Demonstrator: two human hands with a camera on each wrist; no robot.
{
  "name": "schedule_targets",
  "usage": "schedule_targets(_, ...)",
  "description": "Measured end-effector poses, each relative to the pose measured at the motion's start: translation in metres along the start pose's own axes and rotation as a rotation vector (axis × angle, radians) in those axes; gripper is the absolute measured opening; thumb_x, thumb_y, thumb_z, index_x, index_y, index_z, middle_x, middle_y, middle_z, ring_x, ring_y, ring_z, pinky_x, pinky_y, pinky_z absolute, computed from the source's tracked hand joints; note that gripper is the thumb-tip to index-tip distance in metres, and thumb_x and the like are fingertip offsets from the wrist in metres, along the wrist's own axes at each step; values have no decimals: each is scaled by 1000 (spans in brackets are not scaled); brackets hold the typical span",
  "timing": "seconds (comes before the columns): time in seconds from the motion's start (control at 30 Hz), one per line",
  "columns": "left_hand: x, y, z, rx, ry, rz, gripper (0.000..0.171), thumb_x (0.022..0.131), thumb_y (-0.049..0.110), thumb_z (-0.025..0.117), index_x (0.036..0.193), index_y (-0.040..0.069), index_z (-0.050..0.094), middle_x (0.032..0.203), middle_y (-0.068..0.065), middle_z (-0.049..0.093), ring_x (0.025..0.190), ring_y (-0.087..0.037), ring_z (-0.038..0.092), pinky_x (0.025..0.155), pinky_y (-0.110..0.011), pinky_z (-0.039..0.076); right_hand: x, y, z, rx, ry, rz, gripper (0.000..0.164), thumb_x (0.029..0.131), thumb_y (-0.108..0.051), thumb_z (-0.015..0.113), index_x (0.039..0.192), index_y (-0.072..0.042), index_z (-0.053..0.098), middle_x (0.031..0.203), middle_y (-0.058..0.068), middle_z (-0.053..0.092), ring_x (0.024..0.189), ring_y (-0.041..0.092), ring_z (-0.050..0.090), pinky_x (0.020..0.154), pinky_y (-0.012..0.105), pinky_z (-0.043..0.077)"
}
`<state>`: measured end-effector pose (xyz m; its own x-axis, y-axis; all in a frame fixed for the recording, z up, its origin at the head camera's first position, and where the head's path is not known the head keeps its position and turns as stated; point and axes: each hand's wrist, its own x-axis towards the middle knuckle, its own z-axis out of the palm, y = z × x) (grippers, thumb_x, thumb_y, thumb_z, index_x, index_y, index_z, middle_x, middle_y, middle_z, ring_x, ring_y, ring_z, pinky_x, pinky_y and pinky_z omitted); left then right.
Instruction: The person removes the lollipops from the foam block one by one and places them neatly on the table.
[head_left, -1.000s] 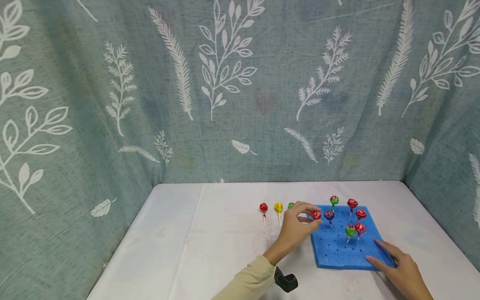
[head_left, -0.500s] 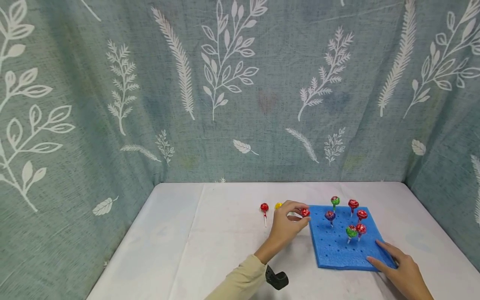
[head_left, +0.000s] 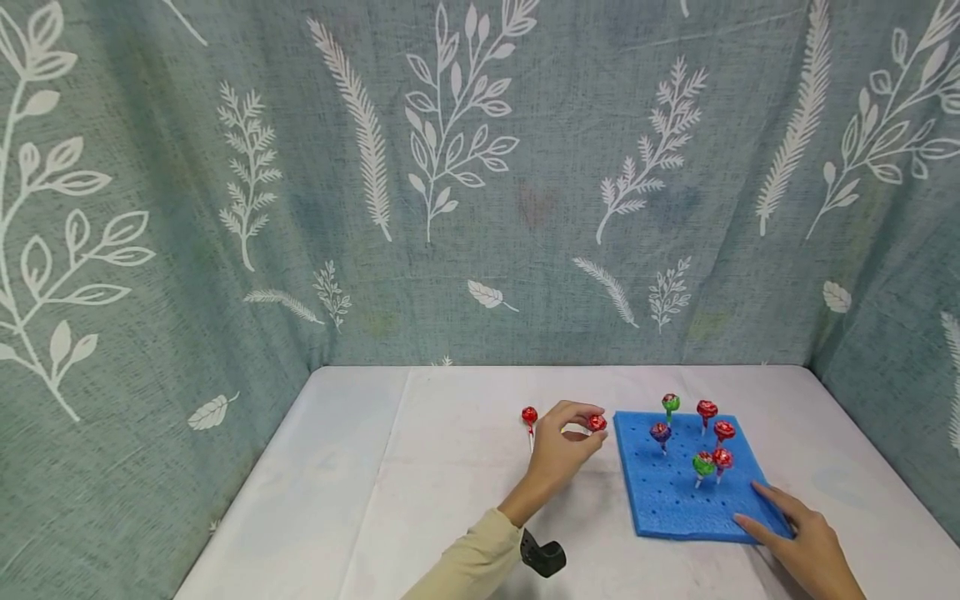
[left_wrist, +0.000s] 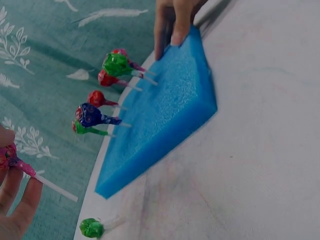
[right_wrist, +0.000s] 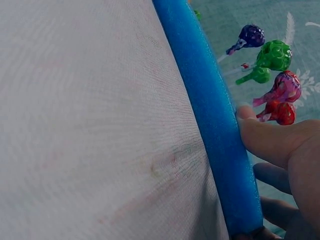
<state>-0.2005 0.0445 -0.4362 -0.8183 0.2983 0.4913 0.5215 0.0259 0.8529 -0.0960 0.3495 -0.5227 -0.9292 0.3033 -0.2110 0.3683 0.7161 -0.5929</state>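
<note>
My left hand (head_left: 558, 450) pinches a lollipop (head_left: 597, 423) by its head, left of the blue foam board. The left wrist view shows its wrapper as red and pink and its white stick (left_wrist: 57, 188) bare. My right hand (head_left: 806, 537) rests on the near right corner of the foam board (head_left: 667, 512), thumb and fingers spread and fairly straight. Several lollipops stand in the board's holes, among them a purple one (head_left: 660, 432), a green one (head_left: 702, 463) and a red one (head_left: 707, 408). My left hand mostly hides a yellow lollipop in the head view.
A red lollipop (head_left: 529, 414) lies on the white tabletop (head_left: 420, 467), left of my left hand. In the left wrist view a green lollipop (left_wrist: 92, 228) lies near the board. A leaf-patterned curtain (head_left: 480, 167) hangs behind the table.
My left hand has moved left, carrying the lollipop off the board's edge and over the table. It now covers the loose yellow lollipop. My right hand has stayed on the board.
</note>
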Motion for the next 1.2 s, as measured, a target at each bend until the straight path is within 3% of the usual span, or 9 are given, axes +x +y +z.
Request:
schedule_targets(0.77, 1, -11, -18, 1, 47, -98, 23, 81, -5, 68, 103, 3, 69, 98, -17, 63, 89, -33, 62, 68, -32, 56, 1, 0, 0, -8, 1, -5, 103, 78, -66, 61, 142, 8, 29, 137, 43, 21, 124, 60, 22, 93, 67, 31)
schedule_targets(1.2, 1, -15, -26, 34, 84, -112, 23, 82, -2, 69, 103, 4, 69, 97, -19, 63, 86, -32, 63, 67, -28, 54, 0, -1, -1, -12, 19, -17, 102, 78, -64, 62, 142, 8, 29, 138, 43, 22, 125, 60, 22, 95, 66, 30)
